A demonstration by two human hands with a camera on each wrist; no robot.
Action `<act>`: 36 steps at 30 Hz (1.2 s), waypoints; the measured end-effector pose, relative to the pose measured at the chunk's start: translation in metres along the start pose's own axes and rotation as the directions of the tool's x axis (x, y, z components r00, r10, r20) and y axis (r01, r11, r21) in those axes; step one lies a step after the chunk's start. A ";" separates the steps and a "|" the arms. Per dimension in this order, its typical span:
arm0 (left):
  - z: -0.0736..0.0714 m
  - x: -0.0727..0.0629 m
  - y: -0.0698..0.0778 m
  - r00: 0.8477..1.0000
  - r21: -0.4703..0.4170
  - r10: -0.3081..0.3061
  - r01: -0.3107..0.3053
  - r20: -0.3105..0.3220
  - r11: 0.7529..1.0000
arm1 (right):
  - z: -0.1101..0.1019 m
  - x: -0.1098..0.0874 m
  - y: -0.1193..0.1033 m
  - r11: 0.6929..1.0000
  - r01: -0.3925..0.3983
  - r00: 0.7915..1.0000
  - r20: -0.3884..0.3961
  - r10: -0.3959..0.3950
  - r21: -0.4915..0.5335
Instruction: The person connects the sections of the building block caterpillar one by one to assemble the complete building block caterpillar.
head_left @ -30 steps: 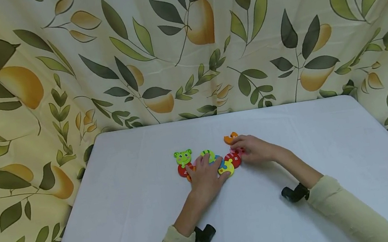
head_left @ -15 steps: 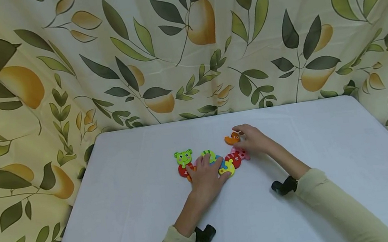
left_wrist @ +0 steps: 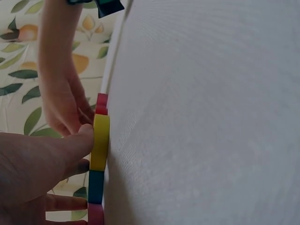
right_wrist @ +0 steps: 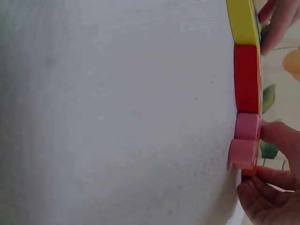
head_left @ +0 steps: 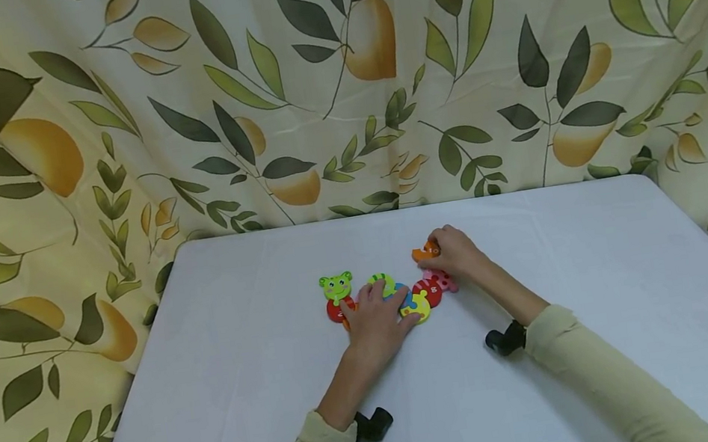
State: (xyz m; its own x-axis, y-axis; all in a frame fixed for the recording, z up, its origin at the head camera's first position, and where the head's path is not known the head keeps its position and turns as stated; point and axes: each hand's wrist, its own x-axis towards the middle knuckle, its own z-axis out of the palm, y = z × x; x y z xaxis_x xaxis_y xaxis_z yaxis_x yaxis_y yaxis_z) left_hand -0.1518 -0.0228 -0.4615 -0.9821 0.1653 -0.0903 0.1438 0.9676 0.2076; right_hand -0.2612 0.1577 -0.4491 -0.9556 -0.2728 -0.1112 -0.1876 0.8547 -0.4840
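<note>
A chain of colourful caterpillar puzzle pieces lies on the white table in the head view. Its green smiling head piece (head_left: pixel 337 286) is at the left, above a red piece (head_left: pixel 336 310). My left hand (head_left: pixel 372 328) rests spread over the middle of the chain, hiding part of it; in the left wrist view its thumb touches the yellow piece (left_wrist: pixel 100 143). To the right follow a striped red piece (head_left: pixel 430 290) and a pink piece (head_left: pixel 446 281). My right hand (head_left: pixel 459 254) pinches the orange puzzle piece (head_left: pixel 424 252) at the far right end, beyond the pink one.
The white-covered table (head_left: pixel 228 390) extends on all sides of the chain. Behind it hangs a curtain (head_left: pixel 327 126) printed with leaves and fruit. A black wrist camera (head_left: pixel 374 425) sits at the left sleeve and another black camera (head_left: pixel 505 339) at the right.
My right hand has moved from the pink piece up and away to the orange piece, which it now pinches. The left hand has stayed in place on the chain.
</note>
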 end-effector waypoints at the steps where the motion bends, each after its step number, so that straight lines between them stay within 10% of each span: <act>1: 0.000 0.000 0.000 1.000 0.001 0.000 0.000 0.005 1.000 | 0.000 0.000 0.000 1.000 -0.006 1.000 0.001 0.006 0.002; 36: 0.002 -0.009 0.005 0.995 0.023 0.068 -0.067 -0.074 0.997 | 0.002 -0.090 0.016 0.997 0.064 0.996 -0.067 -0.062 0.033</act>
State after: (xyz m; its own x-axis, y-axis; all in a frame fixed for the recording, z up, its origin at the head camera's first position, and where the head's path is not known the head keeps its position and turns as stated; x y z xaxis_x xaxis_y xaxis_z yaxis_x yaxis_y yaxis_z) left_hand -0.1423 -0.0189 -0.4616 -0.9762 0.2166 -0.0040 0.2119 0.9586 0.1903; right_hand -0.1777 0.1948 -0.4481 -0.9552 -0.2952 -0.0230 -0.2412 0.8206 -0.5181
